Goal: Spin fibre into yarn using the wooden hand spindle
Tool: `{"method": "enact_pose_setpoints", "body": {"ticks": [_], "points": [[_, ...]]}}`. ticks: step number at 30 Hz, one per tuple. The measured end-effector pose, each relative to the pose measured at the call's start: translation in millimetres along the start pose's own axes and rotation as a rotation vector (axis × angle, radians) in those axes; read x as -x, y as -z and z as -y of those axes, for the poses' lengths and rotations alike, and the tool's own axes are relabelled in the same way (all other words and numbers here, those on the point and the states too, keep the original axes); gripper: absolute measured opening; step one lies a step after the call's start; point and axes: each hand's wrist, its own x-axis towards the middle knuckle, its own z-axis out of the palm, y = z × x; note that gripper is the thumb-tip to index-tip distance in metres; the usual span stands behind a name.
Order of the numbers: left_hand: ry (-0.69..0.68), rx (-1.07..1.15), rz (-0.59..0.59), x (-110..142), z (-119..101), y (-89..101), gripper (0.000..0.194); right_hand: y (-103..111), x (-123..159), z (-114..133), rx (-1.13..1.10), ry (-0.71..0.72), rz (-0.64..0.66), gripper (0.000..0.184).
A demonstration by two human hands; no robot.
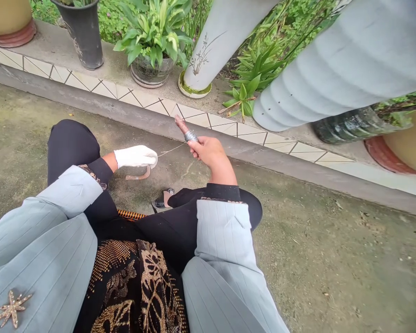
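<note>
My left hand [136, 156] wears a white glove, its fingers closed on one end of a thin wire [173, 150]. The wire runs taut across to my right hand [208, 150], which is bare. That hand is wrapped round a short brown stick [182, 126], tilted up and away to the left. Several turns of silvery wire [191, 136] are wound round the stick just above my thumb. Under the gloved hand a curved brown piece [138, 177] shows; whether I hold it or it lies on the ground, I cannot tell.
Ahead runs a low tiled ledge [128, 97] bearing a leafy potted plant [152, 74], a dark tall pot [85, 34], a white vase [211, 51] and a large ribbed grey column [319, 74]. My knees flank the hands above a concrete floor [333, 249].
</note>
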Motion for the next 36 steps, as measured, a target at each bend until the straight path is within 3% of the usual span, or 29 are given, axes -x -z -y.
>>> {"method": "enact_pose_setpoints", "body": {"ticks": [2,4,7,11,13,15,18,20,22,24,27,30,33,36], "points": [[-0.011,0.016,0.031,2.4,-5.6,2.5,0.025,-7.2,-2.7,2.1,0.246,-0.005,0.004,0.022],[-0.030,0.018,0.024,4.1,-8.6,4.3,0.025,-18.3,-3.3,6.9,0.488,0.005,0.087,0.024],[-0.065,-0.008,-0.062,5.7,-7.6,7.8,0.025,-36.4,-0.6,14.4,0.649,0.053,0.460,0.023],[-0.086,-0.025,-0.168,5.9,-1.5,13.3,0.024,-45.8,9.3,20.9,0.315,0.204,1.048,0.021],[-0.106,-0.009,-0.198,4.4,1.4,14.1,0.025,-39.9,16.2,23.9,0.062,0.292,1.166,0.027],[-0.126,0.032,-0.230,1.8,3.7,12.5,0.026,-29.3,22.1,26.0,-0.181,0.343,1.064,0.036],[-0.092,0.102,-0.208,-2.3,6.1,6.5,0.025,-13.6,24.2,24.2,-0.500,0.325,0.576,0.043],[-0.054,0.138,-0.115,-3.4,7.0,1.7,0.024,-7.8,19.9,19.3,-0.643,0.258,0.279,0.044],[-0.039,0.174,-0.005,-2.7,7.2,-1.8,0.024,-6.5,12.5,12.6,-0.685,0.179,0.092,0.042],[-0.048,0.193,0.077,-0.5,6.3,-3.2,0.025,-8.7,4.5,6.5,-0.584,0.095,-0.004,0.036],[-0.051,0.187,0.077,2.9,3.1,-1.5,0.026,-16.7,-3.5,4.3,-0.136,-0.025,-0.006,0.025],[-0.069,0.216,0.028,4.4,-0.5,1.6,0.027,-26.3,-3.0,12.6,0.381,-0.017,0.106,0.022],[-0.109,0.214,-0.082,3.6,-1.2,5.5,0.026,-32.8,3.9,23.5,0.599,0.034,0.391,0.023],[-0.119,0.133,-0.181,1.6,2.6,11.2,0.024,-33.4,10.5,27.2,0.503,0.109,0.760,0.022]]}}
